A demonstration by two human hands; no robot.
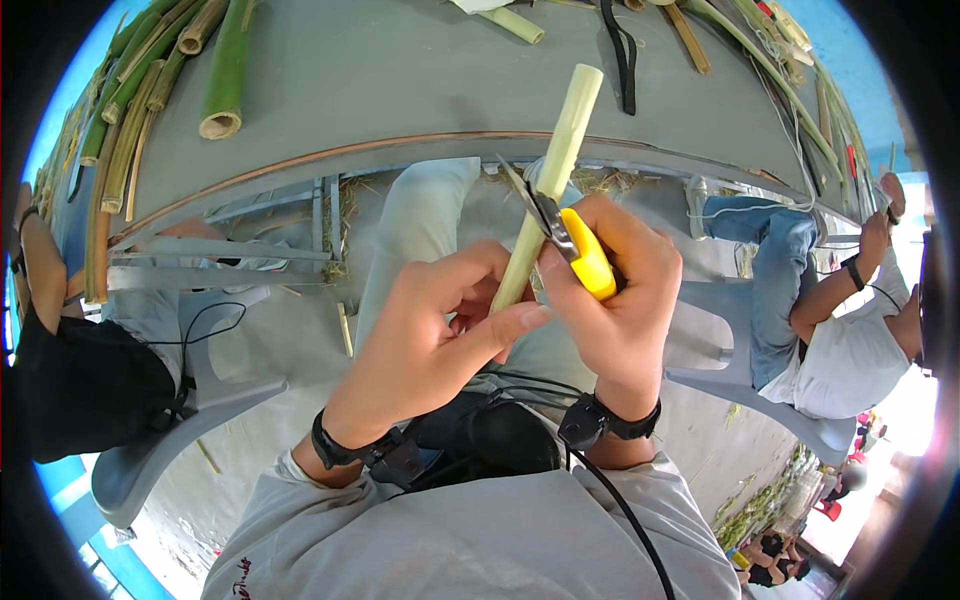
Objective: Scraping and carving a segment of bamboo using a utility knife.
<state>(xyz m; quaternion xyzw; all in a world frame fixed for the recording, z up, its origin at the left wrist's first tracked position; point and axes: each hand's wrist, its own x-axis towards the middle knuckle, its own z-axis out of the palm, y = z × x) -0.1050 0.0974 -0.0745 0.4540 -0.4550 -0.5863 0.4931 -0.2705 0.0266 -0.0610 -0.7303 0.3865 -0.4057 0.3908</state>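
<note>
A pale green, peeled-looking length of bamboo [570,120] slants up and away from me above my lap. My left hand [430,330] is closed round its lower end, thumb laid across. In my right hand [625,300] I grip a yellow-handled knife [590,255], whose dark metal blade lies against the side of the bamboo, roughly midway along it. The blade's tip sticks out to the left of the piece. My right fingers partly cover the handle, and the bamboo's bottom end is hidden by my left hand.
Ahead stands a grey table [400,80] with several green bamboo stalks [225,80] at its left, a short cut piece [515,25] and a black strap [622,60]. Seated people flank me, one [850,340] at right, another [90,370] at left. Cables [620,500] run from my wrist straps.
</note>
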